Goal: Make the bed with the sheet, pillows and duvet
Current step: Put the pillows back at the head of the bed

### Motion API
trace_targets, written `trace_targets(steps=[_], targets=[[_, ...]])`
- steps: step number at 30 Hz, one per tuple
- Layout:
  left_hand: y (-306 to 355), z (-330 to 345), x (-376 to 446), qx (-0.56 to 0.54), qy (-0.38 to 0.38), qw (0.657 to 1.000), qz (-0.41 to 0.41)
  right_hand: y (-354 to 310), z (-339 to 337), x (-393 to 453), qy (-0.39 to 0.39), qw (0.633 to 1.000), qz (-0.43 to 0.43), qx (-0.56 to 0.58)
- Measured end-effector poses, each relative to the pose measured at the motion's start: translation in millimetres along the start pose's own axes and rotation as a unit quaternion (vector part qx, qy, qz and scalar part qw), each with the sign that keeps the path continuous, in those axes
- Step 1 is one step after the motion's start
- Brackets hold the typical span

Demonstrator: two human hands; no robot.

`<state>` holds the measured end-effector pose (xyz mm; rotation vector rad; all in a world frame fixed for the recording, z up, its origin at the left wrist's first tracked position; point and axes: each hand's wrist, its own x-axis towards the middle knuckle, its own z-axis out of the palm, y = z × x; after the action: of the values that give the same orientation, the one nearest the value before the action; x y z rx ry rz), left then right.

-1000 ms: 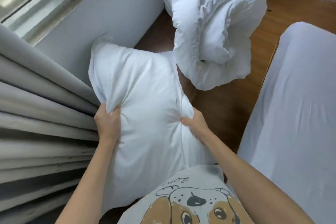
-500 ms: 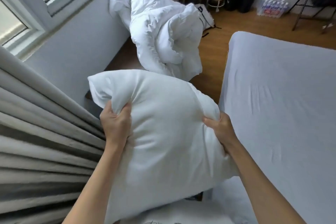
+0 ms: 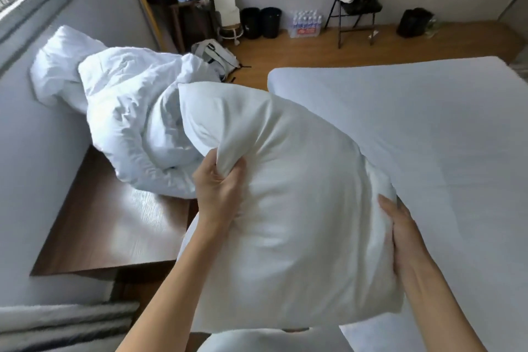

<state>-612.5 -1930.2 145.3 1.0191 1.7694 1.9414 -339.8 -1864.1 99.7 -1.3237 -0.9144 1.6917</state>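
Gripping the plump white pillow [image 3: 300,208] above the sheeted bed's [image 3: 414,137] edge, left hand [image 3: 220,188] bunches fabric, right hand [image 3: 400,226] clasps its side; crumpled white duvet [image 3: 137,123] lies heaped on the brown wooden bedside table [image 3: 108,226] beside it.

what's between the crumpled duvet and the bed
In the head view, the held pillow and left hand fill the gap between duvet and bed.

A plump white pillow [image 3: 297,208] hangs in the air over the near left edge of the bed, creased where it is gripped; the pale sheet [image 3: 414,128] lies smooth and flat across the mattress; the white duvet [image 3: 134,120] sits crumpled in a heap on the wooden surface left of the bed.
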Motion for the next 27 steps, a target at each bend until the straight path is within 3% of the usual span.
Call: trace_targets(steps=[6,10,15,22,27], targets=[[-36.1,21.7,77.2,-0.008,-0.096,0.995,0.004,10.6,36.4,53.1,0.061,0.996,0.039,0.047],[-70.5,37.4,128.3,-0.011,-0.152,0.988,-0.021,1.9,64.1,98.6,0.166,0.983,-0.05,0.057],[-114.1,78.9,203.2,-0.014,-0.203,0.976,-0.076,-27.6,80.4,186.0,0.121,0.992,0.02,0.0],[-179.7,199.7,351.1,0.017,-0.235,0.964,-0.121,-73.1,99.2,353.5,0.135,0.985,-0.062,-0.091],[-187.4,284.0,476.9,0.002,-0.262,0.96,-0.104,-150.0,120.5,462.8,0.172,0.977,-0.079,-0.099]])
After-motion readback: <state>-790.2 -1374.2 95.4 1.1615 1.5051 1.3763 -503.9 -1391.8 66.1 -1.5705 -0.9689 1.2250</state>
